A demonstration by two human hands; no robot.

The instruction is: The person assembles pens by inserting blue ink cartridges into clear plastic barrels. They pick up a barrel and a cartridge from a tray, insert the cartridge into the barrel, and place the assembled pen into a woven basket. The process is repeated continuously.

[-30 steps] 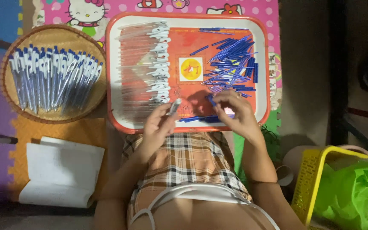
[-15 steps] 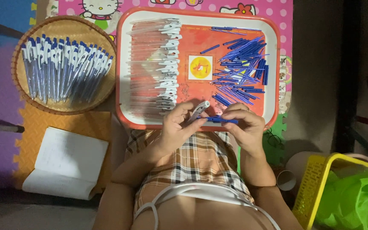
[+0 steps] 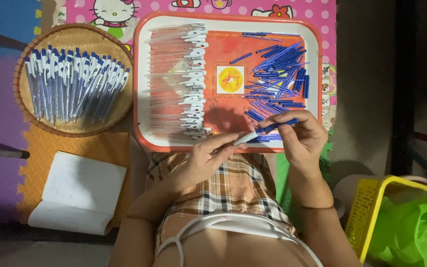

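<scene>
Open notebook, yellow basket holding green bag, colourful foam mat

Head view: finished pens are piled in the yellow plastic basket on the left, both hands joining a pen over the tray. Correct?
Not quite. The head view shows the finished pens in a round woven basket on the left, not a yellow plastic one. The left hand and right hand do join a pen over the tray.

Pen barrel, pale, nearly level over red tray's near rim; blue refill at its end.
</scene>
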